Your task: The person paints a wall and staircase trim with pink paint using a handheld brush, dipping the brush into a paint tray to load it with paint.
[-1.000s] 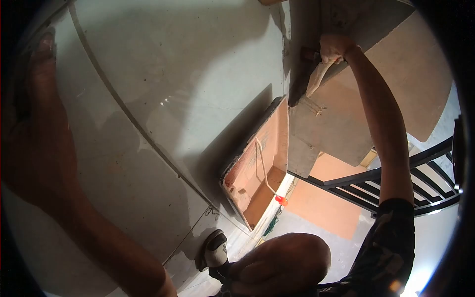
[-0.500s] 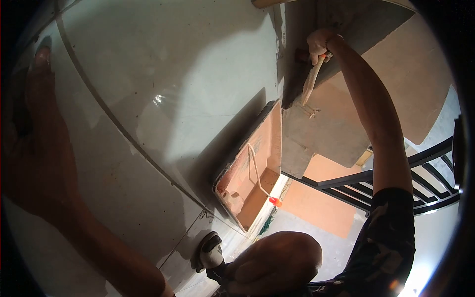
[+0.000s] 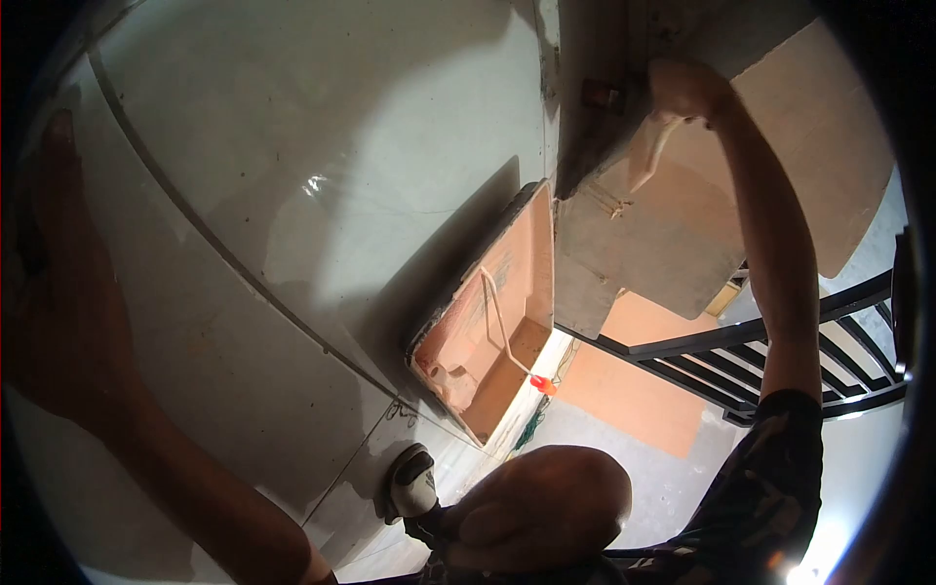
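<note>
At the upper right, my right hand (image 3: 687,90) is closed around a pale, flat tool, probably a paintbrush (image 3: 651,156), slanting down and left. The hand is beside a dark grey wall surface; its fingertips are partly hidden. My left hand (image 3: 68,302) is at the far left, in shadow against the pale tiled surface, with one finger or thumb stretched upward. The other fingers are too dark to make out fully, and I see nothing held there. Between my hands is a paint tray (image 3: 534,336) smeared with pink paint, containing a wire roller frame (image 3: 499,317) with a red-orange end.
My bent knee (image 3: 546,497) and a shoe (image 3: 414,483) are at the bottom. A black railing (image 3: 721,366) runs along the right side. A small dark reddish object (image 3: 603,95) is near the wall, and green cord (image 3: 531,429) lies beside the tray.
My right hand has moved right, bringing the pale tool with it, and the tool is tilted differently. My left hand stays against the tiled surface. The view has shifted slightly.
</note>
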{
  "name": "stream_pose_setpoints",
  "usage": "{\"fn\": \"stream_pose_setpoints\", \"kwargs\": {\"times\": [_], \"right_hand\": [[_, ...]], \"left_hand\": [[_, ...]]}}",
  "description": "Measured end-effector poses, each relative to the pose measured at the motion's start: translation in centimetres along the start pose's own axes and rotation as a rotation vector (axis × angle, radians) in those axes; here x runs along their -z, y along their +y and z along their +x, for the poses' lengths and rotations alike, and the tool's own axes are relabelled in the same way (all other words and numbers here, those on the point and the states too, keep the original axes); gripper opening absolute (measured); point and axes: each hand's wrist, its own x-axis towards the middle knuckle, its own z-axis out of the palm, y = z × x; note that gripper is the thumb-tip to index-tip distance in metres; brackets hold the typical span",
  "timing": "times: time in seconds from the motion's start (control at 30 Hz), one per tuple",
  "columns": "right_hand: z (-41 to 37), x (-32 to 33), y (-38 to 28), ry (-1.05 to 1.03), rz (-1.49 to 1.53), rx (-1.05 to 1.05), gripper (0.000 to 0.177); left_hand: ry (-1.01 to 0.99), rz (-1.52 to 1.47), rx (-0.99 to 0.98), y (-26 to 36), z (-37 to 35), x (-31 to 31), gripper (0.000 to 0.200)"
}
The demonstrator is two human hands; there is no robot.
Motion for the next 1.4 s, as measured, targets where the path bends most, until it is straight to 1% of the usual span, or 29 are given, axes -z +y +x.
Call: {"fn": "stream_pose_setpoints", "kwargs": {"times": [0.03,0.1,0.13,0.17,0.23,0.3,0.33,0.4,0.43,0.5,0.53,0.57,0.6,0.63,0.67,0.7,0.73,0.77,0.8,0.9,0.93,1.0,1.03,1.1,1.13,1.2,1.23,1.3,1.4], "right_hand": [[0.1,-0.5,1.1,-0.002,0.0,0.0,0.018],[0.3,-0.4,2.2,-0.049,-0.195,-0.021,0.021],[0.2,-0.8,2.3,-0.031,-0.219,0.077,0.019],[0.0,-0.8,1.3,-0.03,-0.217,0.072,0.019],[0.4,-2.1,-1.3,0.118,-0.072,0.178,0.019],[3.5,-5.0,-3.0,0.074,-0.204,0.316,0.017],[4.6,-6.9,-3.4,0.068,-0.204,0.318,0.017],[6.0,-9.5,-4.0,0.087,-0.135,0.273,0.014],[5.4,-9.9,-4.4,0.08,-0.131,0.276,0.014],[2.8,-10.6,-5.2,0.226,-0.081,0.054,0.013],[1.9,-10.8,-5.2,0.221,-0.079,0.049,0.013],[0.9,-11.0,-5.0,0.222,-0.027,0.007,0.013],[-0.1,-11.1,-4.9,0.227,0.024,-0.036,0.013],[-1.4,-11.2,-4.7,0.257,0.039,-0.082,0.013],[-2.8,-10.9,-4.2,0.293,0.053,-0.126,0.012],[-3.9,-10.6,-3.2,0.321,0.018,-0.203,0.012],[-5.5,-10.2,-2.4,0.34,-0.013,-0.281,0.013],[-7.7,-8.8,-1.8,0.336,-0.01,-0.305,0.012],[-9.7,-7.8,-1.2,0.403,-0.037,-0.308,0.009],[-12.8,-7.0,-1.7,0.599,0.116,-0.273,0.012],[-12.5,-7.2,-2.0,0.595,0.117,-0.279,0.012],[-11.1,-8.6,-2.7,0.584,0.192,-0.105,0.011],[-10.1,-9.8,-3.0,0.58,0.192,-0.104,0.011],[-7.4,-12.1,-3.4,0.413,0.135,0.014,0.01],[-6.1,-12.5,-3.3,0.413,0.139,0.018,0.01],[-4.2,-13.4,-2.9,0.312,0.053,0.142,0.01],[-3.3,-13.3,-2.6,0.311,0.053,0.143,0.01],[-1.9,-12.5,-2.6,0.328,-0.102,0.279,0.004],[-0.1,-11.8,-3.5,0.295,-0.169,0.308,0.004]], "left_hand": [[-0.001,-0.001,0.001,0.1,0.0,-0.1,0.032],[0.017,0.057,-0.049,0.1,0.1,-0.1,0.032],[0.015,0.057,-0.051,0.1,0.1,-0.1,0.032],[0.017,-0.002,-0.016,0.2,0.1,-0.2,0.033],[0.012,-0.063,0.018,0.0,0.1,-0.1,0.033],[0.025,0.052,-0.148,-0.4,0.4,-0.1,0.034],[0.021,0.049,-0.145,-0.3,0.3,-0.2,0.034],[0.03,0.015,-0.063,-0.1,0.1,-0.3,0.035],[0.022,0.013,-0.062,0.0,0.1,-0.3,0.035],[0.032,0.143,-0.17,0.5,0.3,-0.2,0.035],[0.03,0.137,-0.173,-0.8,0.1,0.2,0.035],[-0.079,0.155,-0.241,-3.5,-0.3,0.8,0.021],[-0.186,0.176,-0.31,-3.8,0.0,0.9,0.028],[-0.186,0.176,-0.315,-3.6,-0.2,0.9,0.028],[-0.101,0.094,-0.171,-1.3,0.0,0.4,0.021],[-0.015,0.011,-0.025,0.1,0.1,0.1,0.035],[-0.016,0.011,-0.03,0.1,0.1,0.1,0.035],[-0.04,0.022,-0.038,0.1,0.2,0.4,0.035],[-0.061,0.03,-0.045,0.1,0.1,0.5,0.034],[0.006,0.062,-0.094,0.0,0.1,0.0,0.034],[0.005,0.056,-0.097,0.1,0.1,-0.1,0.034],[0.017,0.133,-0.103,0.2,0.0,0.0,0.035],[0.013,0.132,-0.101,0.6,0.0,0.0,0.035],[-0.01,0.154,0.001,1.3,0.0,0.1,0.036],[-0.013,0.158,0.001,1.3,0.0,0.1,0.036],[-0.023,0.165,-0.004,1.3,0.1,0.1,0.037],[-0.025,0.165,-0.004,1.3,0.1,0.1,0.037],[-0.018,0.173,-0.041,1.0,0.1,0.2,0.037],[-0.016,0.1,-0.075,0.3,0.2,0.2,0.037]]}}
